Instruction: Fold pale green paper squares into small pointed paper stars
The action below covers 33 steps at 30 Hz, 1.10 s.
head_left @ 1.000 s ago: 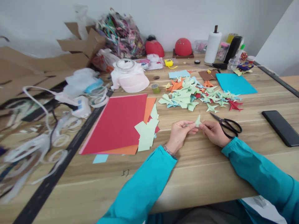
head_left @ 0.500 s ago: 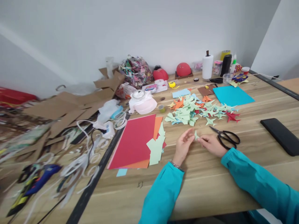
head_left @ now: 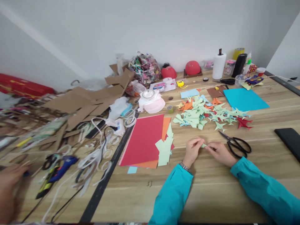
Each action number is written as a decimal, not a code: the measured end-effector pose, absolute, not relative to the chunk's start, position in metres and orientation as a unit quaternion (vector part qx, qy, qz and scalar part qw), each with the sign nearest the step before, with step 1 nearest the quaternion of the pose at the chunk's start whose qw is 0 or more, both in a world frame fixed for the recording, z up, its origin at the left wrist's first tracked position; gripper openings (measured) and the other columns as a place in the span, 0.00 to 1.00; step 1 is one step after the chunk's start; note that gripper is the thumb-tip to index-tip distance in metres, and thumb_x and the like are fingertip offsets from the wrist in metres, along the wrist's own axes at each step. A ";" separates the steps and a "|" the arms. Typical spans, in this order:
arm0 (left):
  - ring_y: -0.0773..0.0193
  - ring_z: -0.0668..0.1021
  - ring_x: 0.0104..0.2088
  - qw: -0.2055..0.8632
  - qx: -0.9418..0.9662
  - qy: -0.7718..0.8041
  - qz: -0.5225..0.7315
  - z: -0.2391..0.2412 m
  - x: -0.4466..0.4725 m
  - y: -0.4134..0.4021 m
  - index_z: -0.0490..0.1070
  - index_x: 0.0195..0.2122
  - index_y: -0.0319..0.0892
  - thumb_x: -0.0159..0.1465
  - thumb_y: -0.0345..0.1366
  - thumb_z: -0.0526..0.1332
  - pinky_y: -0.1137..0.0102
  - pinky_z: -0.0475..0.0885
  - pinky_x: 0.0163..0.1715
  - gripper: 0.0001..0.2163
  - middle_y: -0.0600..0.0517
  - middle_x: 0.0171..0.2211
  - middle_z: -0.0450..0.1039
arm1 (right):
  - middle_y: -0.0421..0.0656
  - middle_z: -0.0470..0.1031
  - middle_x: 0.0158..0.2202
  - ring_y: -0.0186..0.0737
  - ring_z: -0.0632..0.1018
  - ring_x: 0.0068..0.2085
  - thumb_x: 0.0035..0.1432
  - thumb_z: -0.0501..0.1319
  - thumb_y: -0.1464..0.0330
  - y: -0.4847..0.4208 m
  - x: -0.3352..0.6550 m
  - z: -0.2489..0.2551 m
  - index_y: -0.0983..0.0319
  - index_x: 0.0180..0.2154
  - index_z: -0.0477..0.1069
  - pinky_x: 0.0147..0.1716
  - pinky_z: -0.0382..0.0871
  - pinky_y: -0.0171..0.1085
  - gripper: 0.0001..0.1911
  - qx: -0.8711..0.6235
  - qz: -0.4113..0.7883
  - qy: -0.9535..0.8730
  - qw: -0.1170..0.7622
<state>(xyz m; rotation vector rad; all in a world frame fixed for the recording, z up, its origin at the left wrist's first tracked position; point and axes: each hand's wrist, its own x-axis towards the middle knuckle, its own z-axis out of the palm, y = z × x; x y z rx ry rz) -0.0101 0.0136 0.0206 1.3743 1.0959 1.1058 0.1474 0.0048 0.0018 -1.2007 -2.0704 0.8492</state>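
Between my two hands is a small folded piece of light green paper, mostly covered by fingers. My left hand pinches it from the left, thumb and fingers closed. My right hand grips its other end with the fingertips. Right beside my right hand lies a pair of black-handled scissors, blades pointing up and left. Beyond my hands spreads a heap of folded paper shapes, mostly pale green with some orange, blue and red. Left of my hands, pale green paper scraps overlap red paper sheets.
A black phone lies at the right. Blue paper sits behind the heap. Cables, a blue glue gun and cardboard crowd the left side. Another person's blurred hand is at the left edge.
The view has shifted left, so things appear further right. The green paper has turned from upright to lying flatter between my fingers. Another person's hand has appeared at the left edge.
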 end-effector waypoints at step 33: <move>0.66 0.73 0.37 0.541 0.520 0.411 0.518 0.001 -0.009 0.022 0.75 0.27 0.39 0.52 0.38 0.64 0.72 0.67 0.33 0.07 0.47 0.42 0.70 | 0.35 0.55 0.17 0.30 0.59 0.21 0.58 0.52 0.57 0.007 0.150 0.008 0.63 0.19 0.58 0.22 0.52 0.32 0.21 -0.444 0.415 -0.737 0.295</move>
